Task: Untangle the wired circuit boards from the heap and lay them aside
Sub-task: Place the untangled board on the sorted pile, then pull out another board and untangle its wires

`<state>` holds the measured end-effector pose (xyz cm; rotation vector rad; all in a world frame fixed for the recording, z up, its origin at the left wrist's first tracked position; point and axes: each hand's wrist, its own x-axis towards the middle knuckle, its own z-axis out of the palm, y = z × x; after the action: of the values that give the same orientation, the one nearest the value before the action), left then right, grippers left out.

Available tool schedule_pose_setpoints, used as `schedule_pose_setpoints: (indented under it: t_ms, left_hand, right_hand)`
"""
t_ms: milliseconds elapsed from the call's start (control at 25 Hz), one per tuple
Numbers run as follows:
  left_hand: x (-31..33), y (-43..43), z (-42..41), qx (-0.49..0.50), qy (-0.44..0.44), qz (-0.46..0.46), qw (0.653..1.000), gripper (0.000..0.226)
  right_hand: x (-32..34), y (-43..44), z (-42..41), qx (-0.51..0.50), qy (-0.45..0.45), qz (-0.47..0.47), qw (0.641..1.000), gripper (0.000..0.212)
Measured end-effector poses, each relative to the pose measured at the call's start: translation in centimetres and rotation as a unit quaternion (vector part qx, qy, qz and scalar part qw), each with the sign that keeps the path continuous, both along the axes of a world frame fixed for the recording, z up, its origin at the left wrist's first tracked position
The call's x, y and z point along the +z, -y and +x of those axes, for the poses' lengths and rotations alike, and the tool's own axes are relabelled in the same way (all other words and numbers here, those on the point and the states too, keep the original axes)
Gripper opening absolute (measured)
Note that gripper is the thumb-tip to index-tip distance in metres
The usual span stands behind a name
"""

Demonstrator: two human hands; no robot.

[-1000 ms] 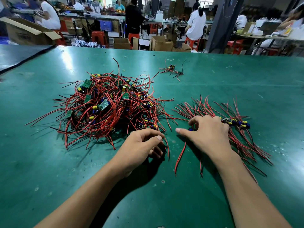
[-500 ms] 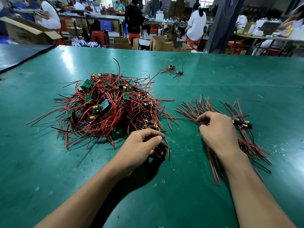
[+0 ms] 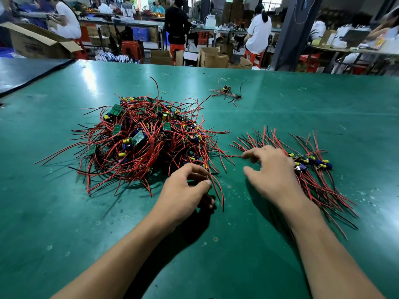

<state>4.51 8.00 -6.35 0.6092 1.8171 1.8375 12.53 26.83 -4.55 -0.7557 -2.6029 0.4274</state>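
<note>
Observed a tangled heap [image 3: 146,143] of wired circuit boards [image 3: 116,110] at centre-left of the green bench [image 3: 64,212]. Noted small green rectangles carrying yellow and blue components, each trailing long red and black leads, looped and crossed through one another, loose ends fanned outward on all sides. Recorded a laid-aside batch [image 3: 319,190] to the right of the heap, only a few lead tips reaching toward it: components lined up in a short row near its middle, leads combed roughly parallel, running away from and toward the wearer. Logged one stray board [image 3: 226,89] with its leads farther back, well apart from both. Found the left hand [image 3: 183,193] at the heap's near right edge, fingers [image 3: 194,168] curled, thumb tip just beside several red leads trailing from the heap; cannot tell whether any lead is actually pinched. Found the right hand [image 3: 272,173] over the batch's left edge, fingers [image 3: 250,154] spread and released, grasping nothing.
</note>
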Motion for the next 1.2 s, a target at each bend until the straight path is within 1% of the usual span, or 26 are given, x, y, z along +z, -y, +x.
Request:
schedule_pose_setpoints:
  t_ms: [40,80,120,160,200,280,320,400,440,520,560,640,760,800,840,920,960,1000,1080,1200]
  left_hand:
    - [-0.1,-0.2,0.1,0.005,0.009,0.001,1.000,0.011]
    - [-0.2,-0.3,0.1,0.007,0.016,0.002,1.000,0.012]
    - [-0.2,-0.4,0.0,0.008,0.020,0.002,1.000,0.014]
    - [-0.3,-0.4,-0.1,0.005,0.024,0.000,1.000,0.016]
    - [-0.2,-0.4,-0.2,-0.002,0.028,0.000,1.000,0.018]
    - [0.0,-0.3,-0.4,-0.010,0.046,0.010,0.999,0.018]
    - [0.2,-0.2,-0.5,-0.004,0.060,0.017,0.998,0.017]
    - [0.4,-0.1,-0.6,0.015,0.089,0.022,0.996,0.015]
    - [0.5,0.0,-0.6,0.020,0.099,0.020,0.995,0.015]
    - [0.7,0.2,-0.6,0.013,0.101,0.017,0.995,0.018]
    - [0.8,0.2,-0.5,0.011,0.096,0.018,0.995,0.020]
    - [0.8,0.4,-0.4,0.017,0.091,0.024,0.995,0.025]
    - [0.8,0.3,-0.2,0.024,0.095,0.023,0.995,0.019]
    - [0.8,0.4,-0.2,0.024,0.093,0.017,0.995,0.014]
    - [0.8,0.5,-0.2,0.020,0.092,0.011,0.996,0.011]
    - [1.1,0.7,-0.1,-0.010,0.106,0.011,0.994,0.008]
    - [1.3,0.8,0.0,-0.038,0.123,0.018,0.991,0.007]
    - [1.4,0.9,0.1,-0.069,0.140,0.025,0.987,0.008]
    - [1.6,0.9,0.3,-0.121,0.162,0.036,0.979,0.010]
    - [1.5,1.1,0.1,-0.159,0.166,0.056,0.972,0.017]
  right_hand:
    - [-0.1,1.0,-0.3,0.051,-0.036,-0.056,0.996,0.015]
    - [-0.3,2.1,-0.7,0.090,-0.054,-0.105,0.989,0.009]
    - [-0.7,3.1,-1.0,0.110,-0.053,-0.136,0.983,0.014]
    - [-1.1,3.9,-1.3,0.119,-0.038,-0.149,0.981,0.018]
    - [-1.4,4.3,-1.5,0.121,-0.022,-0.155,0.980,0.018]
    - [-1.4,4.5,-1.6,0.120,-0.008,-0.187,0.975,0.009]
    - [-1.3,4.3,-1.5,0.124,-0.004,-0.219,0.968,0.005]
    - [-0.8,4.1,-1.2,0.147,0.001,-0.313,0.938,0.010]
    - [-0.6,4.1,-1.1,0.169,-0.003,-0.364,0.916,0.014]
    - [-0.4,4.2,-1.0,0.219,-0.016,-0.462,0.859,0.021]
    - [-0.4,4.2,-1.0,0.236,-0.019,-0.492,0.838,0.025]
    - [-0.3,4.2,-0.9,0.247,-0.019,-0.528,0.812,0.032]
    - [-0.1,3.4,-0.6,0.244,0.001,-0.577,0.779,0.033]
    - [0.0,3.2,-0.5,0.234,0.005,-0.584,0.778,0.030]
    - [0.0,3.0,-0.5,0.211,-0.003,-0.581,0.786,0.023]
    - [-0.1,2.9,-0.8,0.136,-0.044,-0.547,0.825,0.007]
    - [-0.3,2.9,-0.8,0.113,-0.053,-0.520,0.845,0.007]
    - [-0.4,3.0,-0.9,0.112,-0.046,-0.496,0.860,0.013]
    - [-0.4,3.2,-0.8,0.148,-0.006,-0.465,0.873,0.027]
    - [0.1,3.0,-0.8,0.157,0.029,-0.441,0.883,0.032]
